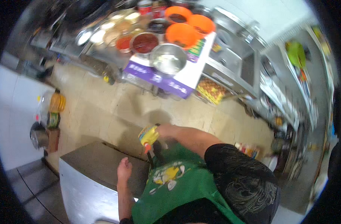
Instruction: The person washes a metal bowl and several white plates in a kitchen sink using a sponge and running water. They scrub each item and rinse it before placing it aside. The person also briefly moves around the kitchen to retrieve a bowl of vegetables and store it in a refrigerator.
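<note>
My right hand [165,131] is closed on a yellow bottle [149,135] with an orange-red cap, in front of my green apron [178,179]. The bottle is tilted, its capped end toward my body, and motion blurs it. My left hand [124,170] hangs over a steel-sided counter [99,164] with a dark top. Nothing shows in it; its fingers bend loosely, with the thumb apart.
Across the tiled floor, a worktop holds a steel pot [168,59], a bowl of dark red sauce [144,43] and orange bowls [181,35]. A sink [230,56] and loaded shelves [289,86] stand right. An oil jug [57,102] stands left.
</note>
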A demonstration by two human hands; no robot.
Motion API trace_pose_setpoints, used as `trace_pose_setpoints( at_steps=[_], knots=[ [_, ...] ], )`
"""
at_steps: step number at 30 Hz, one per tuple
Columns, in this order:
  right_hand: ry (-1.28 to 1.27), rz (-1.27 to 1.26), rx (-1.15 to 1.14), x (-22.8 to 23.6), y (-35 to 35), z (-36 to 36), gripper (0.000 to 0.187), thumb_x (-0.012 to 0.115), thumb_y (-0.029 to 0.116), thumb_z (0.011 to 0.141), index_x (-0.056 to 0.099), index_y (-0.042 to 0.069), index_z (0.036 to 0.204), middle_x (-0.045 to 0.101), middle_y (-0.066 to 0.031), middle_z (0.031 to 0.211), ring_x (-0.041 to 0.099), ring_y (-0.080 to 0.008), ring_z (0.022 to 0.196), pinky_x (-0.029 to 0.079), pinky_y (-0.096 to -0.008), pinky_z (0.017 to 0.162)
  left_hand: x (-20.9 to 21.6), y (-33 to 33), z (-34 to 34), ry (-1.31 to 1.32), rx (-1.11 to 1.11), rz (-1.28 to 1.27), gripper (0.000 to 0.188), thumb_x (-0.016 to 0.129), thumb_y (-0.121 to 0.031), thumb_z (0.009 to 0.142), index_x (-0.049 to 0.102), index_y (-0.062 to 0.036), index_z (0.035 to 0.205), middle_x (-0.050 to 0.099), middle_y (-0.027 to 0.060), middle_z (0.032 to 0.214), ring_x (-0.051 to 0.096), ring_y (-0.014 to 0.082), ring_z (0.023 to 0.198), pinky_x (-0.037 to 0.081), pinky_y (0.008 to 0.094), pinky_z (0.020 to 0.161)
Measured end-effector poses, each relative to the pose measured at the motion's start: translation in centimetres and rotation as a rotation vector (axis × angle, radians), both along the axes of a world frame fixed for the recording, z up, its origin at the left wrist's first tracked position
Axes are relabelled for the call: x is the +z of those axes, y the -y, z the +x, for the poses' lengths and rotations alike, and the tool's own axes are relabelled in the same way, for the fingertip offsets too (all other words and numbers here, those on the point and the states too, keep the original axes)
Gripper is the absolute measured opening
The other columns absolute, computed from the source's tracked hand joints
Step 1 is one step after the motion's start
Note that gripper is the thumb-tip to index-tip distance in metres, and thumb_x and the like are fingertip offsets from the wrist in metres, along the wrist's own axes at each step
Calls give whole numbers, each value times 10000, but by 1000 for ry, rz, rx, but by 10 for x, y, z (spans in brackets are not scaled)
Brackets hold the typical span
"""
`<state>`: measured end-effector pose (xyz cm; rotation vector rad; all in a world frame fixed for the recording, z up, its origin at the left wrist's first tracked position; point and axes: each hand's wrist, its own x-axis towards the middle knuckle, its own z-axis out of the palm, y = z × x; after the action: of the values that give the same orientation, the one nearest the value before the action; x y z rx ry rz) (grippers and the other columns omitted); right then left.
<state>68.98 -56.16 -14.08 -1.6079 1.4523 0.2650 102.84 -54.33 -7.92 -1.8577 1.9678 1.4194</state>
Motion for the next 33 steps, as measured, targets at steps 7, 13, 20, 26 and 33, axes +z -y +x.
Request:
trace_pose_setpoints(
  at_steps=[7,13,20,26,33],
  knots=[
    [-157,-74,-705,50,-211,-149,381,557,302,737,578,160,1089,637,-134,948,607,-303,898,479,-395,769,36,36,-99,10,-484,-191,400,557,-176,796,498,-18,1158,581,202,1065,568,328,980,453,373,829],
    [108,-215,-1899,69,-410,-213,311,604,130,737,540,6,1014,606,-134,739,593,-165,556,471,-316,443,54,3,-243,-126,-805,-259,400,575,-161,783,503,-27,1153,600,187,1023,590,299,932,461,364,815],
    [1161,-945,-2939,10,-601,-302,158,526,88,789,521,2,921,597,-97,709,613,-225,599,520,-349,513,45,-64,-390,-56,-1007,-112,404,592,-144,777,506,-37,1157,603,150,985,597,224,854,464,313,783],
    [1606,-879,-2995,-37,-733,-308,241,457,163,836,530,-22,974,614,-170,892,625,-261,739,531,-404,615,49,-118,-541,56,-1207,-51,396,584,-122,768,507,-34,1147,603,108,935,584,182,791,463,281,743],
    [1720,-763,-2968,-40,-805,-325,355,378,233,868,528,2,1092,582,-182,1080,591,-291,905,460,-495,775,68,-194,-760,24,-1503,-191,395,612,-126,768,507,-34,1137,606,146,965,594,240,859,476,324,764]
  ],
)
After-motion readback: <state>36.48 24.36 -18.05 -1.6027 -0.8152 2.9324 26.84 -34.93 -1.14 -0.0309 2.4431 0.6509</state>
